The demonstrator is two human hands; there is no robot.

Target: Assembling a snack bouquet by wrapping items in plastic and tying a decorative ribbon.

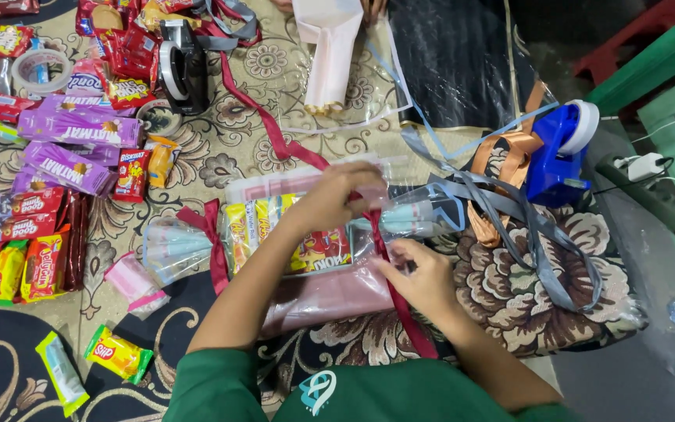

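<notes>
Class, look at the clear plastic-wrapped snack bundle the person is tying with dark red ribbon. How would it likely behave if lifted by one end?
The snack bundle would probably sag, since its clear wrap looks thin and crinkled. It seems light for its size, holding only small packets. The gathered end by the red ribbon, where the left hand and right hand work, may feel slippery.

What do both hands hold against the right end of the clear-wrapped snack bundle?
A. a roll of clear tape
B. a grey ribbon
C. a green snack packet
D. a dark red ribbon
D. The left hand and the right hand both pinch the dark red ribbon where it crosses the right end of the snack bundle; the grey ribbon lies loose to the right.
</notes>
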